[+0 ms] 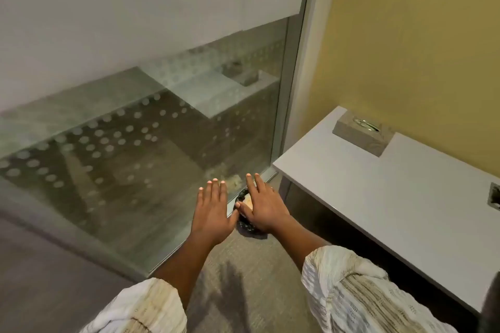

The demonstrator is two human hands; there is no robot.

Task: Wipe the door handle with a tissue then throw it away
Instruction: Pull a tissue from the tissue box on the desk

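Bare left hand (213,213) & right hand (263,209), flat, fingers spread

Grey tissue box (362,136), round top opening, flat on white desk (378,197).

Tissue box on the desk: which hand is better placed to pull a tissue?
Probably the right hand: it is empty, spread flat, and on the side of the tissue box; the left hand is farther away.
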